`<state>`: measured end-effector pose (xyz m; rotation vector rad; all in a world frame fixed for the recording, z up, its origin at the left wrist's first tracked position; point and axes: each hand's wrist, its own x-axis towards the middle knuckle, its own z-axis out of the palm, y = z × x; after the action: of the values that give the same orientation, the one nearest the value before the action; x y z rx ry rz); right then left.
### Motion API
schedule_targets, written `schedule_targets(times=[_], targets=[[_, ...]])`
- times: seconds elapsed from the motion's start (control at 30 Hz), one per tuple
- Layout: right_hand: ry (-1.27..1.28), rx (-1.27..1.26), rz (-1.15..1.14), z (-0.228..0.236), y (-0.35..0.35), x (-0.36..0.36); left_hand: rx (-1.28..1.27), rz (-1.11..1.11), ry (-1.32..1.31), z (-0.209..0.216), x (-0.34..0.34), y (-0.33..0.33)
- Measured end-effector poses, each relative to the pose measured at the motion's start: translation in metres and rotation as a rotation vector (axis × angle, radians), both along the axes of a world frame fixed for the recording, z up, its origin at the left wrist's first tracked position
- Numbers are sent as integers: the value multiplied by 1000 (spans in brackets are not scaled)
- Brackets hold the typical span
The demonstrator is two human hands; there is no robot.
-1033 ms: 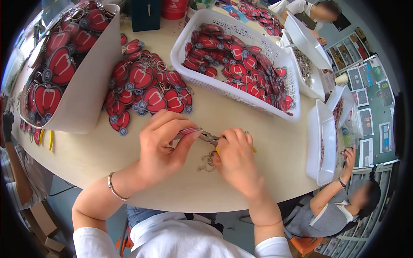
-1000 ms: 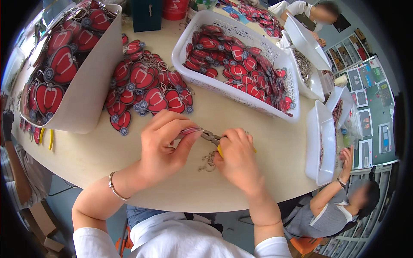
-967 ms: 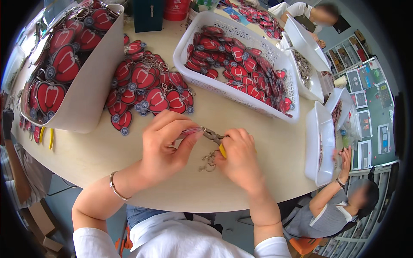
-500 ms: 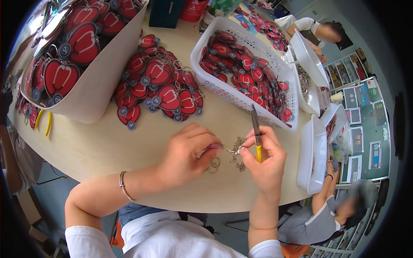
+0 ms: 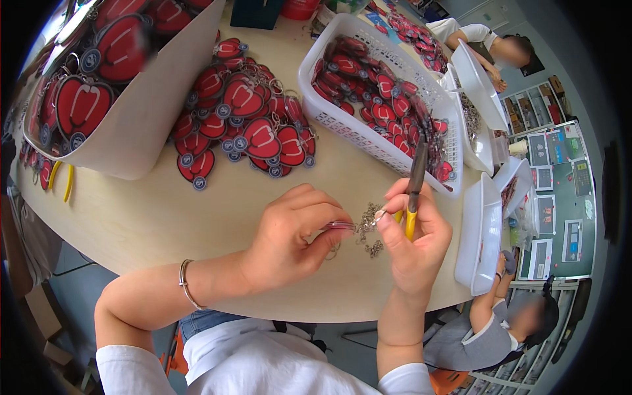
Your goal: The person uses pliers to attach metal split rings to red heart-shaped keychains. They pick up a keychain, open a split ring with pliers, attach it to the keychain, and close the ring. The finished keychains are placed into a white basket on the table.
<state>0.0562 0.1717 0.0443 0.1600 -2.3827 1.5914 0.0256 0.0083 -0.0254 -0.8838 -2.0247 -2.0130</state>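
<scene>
My left hand (image 5: 289, 230) pinches a red heart-shaped charm (image 5: 339, 225), seen edge-on, between thumb and fingers. In my right hand (image 5: 419, 247) a pair of pliers (image 5: 417, 172) with yellow handles rests, its dark jaws pointing up and away. The right thumb and forefinger pinch a small silver ring or chain end (image 5: 380, 215). Whether it joins the charm is hard to make out. Between and below the hands lies a small heap of silver chains (image 5: 372, 247), with a split ring (image 5: 334, 251) partly hidden by the left hand.
Finished-looking charms with rings form a pile (image 5: 243, 112) beyond my left hand. A white perforated basket (image 5: 368, 141) full of charms stands behind the right. A large pale bin (image 5: 155, 112) is at the left, yellow-handled pliers (image 5: 60, 181) beside it. White trays (image 5: 478, 237) and two co-workers are at right.
My right hand has moved right and slightly toward me with the pliers. The chain seen stretched between the hands earlier no longer shows taut. The left hand has shifted slightly right.
</scene>
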Motion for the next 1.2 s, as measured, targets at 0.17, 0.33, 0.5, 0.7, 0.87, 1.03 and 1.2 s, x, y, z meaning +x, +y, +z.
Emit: schedule_targets(times=[0.17,0.33,0.5,0.7,0.87,1.03,1.2], targets=[[15,-44,-8,1,-1,-1,1,0,26,2,0,0],[27,-79,-25,-1,0,-1,9,-1,67,2,-1,-1],[21,-90,-44,1,-1,0,11,5,82,3,-1,-1],[44,-84,-56,3,-4,2,3,1,50,2,0,0],[52,-88,-38,4,-5,2,10,-8,22,4,0,-1],[56,-86,-33,3,-5,3,34,-2,27,3,0,-1],[43,-106,-48,4,-6,4,30,-6,14,5,0,-1]])
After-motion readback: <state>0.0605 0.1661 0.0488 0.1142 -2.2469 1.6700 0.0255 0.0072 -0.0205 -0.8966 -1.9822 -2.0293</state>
